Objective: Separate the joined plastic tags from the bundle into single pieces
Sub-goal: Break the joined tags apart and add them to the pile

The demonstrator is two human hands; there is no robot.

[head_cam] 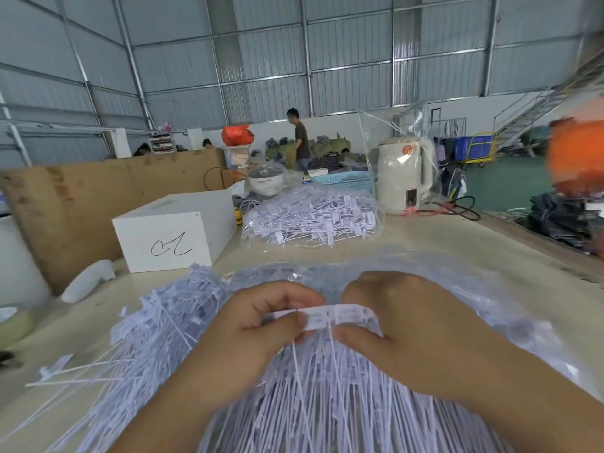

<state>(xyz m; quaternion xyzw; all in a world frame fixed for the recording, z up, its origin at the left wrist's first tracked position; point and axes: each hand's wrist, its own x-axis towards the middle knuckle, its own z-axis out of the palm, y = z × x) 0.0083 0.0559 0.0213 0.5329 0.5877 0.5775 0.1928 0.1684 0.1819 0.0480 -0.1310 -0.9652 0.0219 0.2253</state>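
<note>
A white box (173, 230) and a bagged tag heap (310, 217) are set on the worktop (441, 243) beyond. A joined white tag strip (330, 317) is pinched by fingers of the left hand (258, 325) and right hand (402, 325).

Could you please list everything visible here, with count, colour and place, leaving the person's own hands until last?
strip of joined tags: one, white, pinched between both hands
loose tags: one heap, too many to count, white, front left of table
bag of tags: one, clear, mid table
box: one, white with a scribble, left of the bag
kettle: one, cream, far right, in clear wrap
basket: one, light blue, behind the bag
cardboard sheet: one, brown, left edge
table: one, beige
standing person: one, dark shirt, background
left hand: pinches the strip's left end
right hand: pinches the strip's right end
</note>
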